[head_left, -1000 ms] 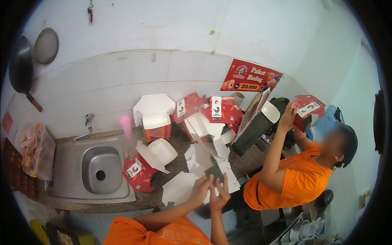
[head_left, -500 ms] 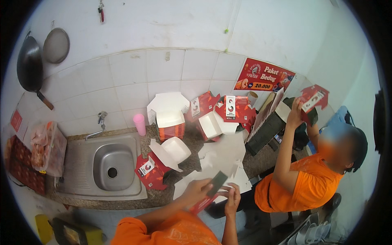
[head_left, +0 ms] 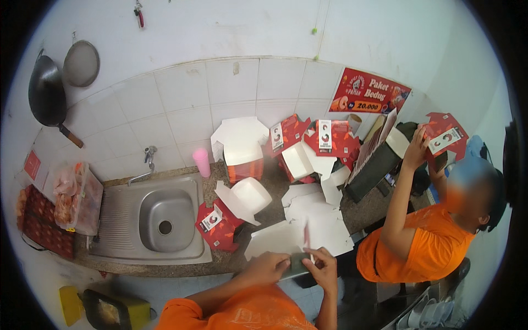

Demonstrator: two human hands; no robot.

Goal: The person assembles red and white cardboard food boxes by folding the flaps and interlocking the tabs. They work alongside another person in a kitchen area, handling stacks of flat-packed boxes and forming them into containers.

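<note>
My left hand (head_left: 270, 268) and my right hand (head_left: 323, 268) meet at the counter's front edge. Between them is a partly folded carton (head_left: 297, 265) with a dark green panel, which the fingers of both hands pinch from either side. A narrow red and white flap seems to stand up from it, blurred. Just beyond lie flat white carton blanks (head_left: 324, 220), overlapping. To their left, a red and white carton (head_left: 252, 196) stands with its lid up, beside a red carton with cut flaps (head_left: 219, 226).
More cartons (head_left: 240, 154) stand along the tiled wall. At left are a steel sink (head_left: 118, 220), a pink cup (head_left: 202, 162) and a plastic tub of bagged food (head_left: 82, 201). On the right, a co-worker (head_left: 412, 242) lifts a red carton (head_left: 446, 137) near a dark box of upright blanks (head_left: 379, 159).
The carton has turned between my hands, with its dark panel now lower and a narrow flap upright. My left hand has moved lower. The whole view has shifted slightly.
</note>
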